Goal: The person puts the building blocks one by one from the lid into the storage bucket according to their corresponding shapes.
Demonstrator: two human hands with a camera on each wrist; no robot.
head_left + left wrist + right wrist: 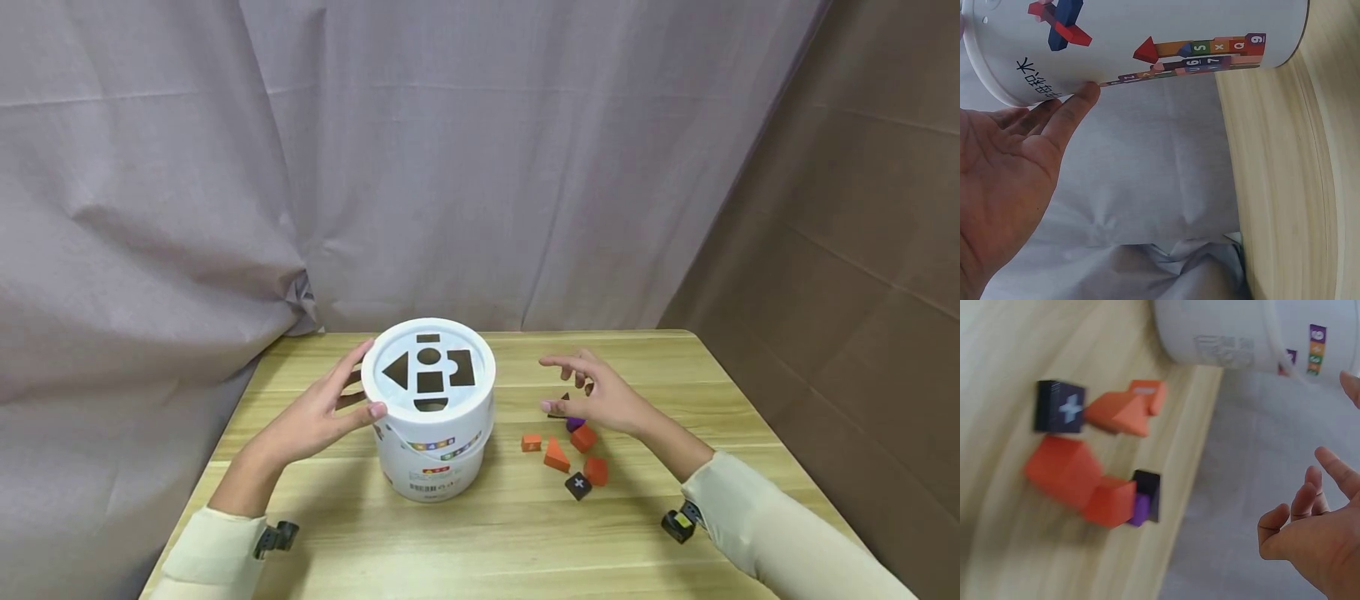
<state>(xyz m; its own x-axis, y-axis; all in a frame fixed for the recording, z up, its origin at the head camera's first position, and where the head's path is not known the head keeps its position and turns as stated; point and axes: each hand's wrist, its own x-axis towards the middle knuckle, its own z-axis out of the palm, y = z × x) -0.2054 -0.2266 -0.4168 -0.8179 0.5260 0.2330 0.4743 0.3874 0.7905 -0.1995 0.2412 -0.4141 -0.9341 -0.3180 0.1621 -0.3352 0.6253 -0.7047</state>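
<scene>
A white bucket (427, 454) stands on the table with its lid (397, 340) on. The lid has several shaped cutouts, among them a triangle, a circle and a square. My left hand (330, 412) touches the bucket's left side at the rim, fingers fairly straight and thumb on the front rim. My right hand (600, 396) hovers right of the bucket with nothing in it, fingers spread. Below it lie an orange block (531, 442), an orange triangular block (557, 456), red blocks (583, 438), a black block with a plus sign (1063, 407) and a purple block (1139, 509).
The light wooden table (465, 554) carries everything. Grey cloth (480, 167) hangs behind its far edge, and a brown cloth wall (847, 250) rises on the right. A dark block (1149, 487) lies beside the purple one, partly hidden behind the right hand in the head view.
</scene>
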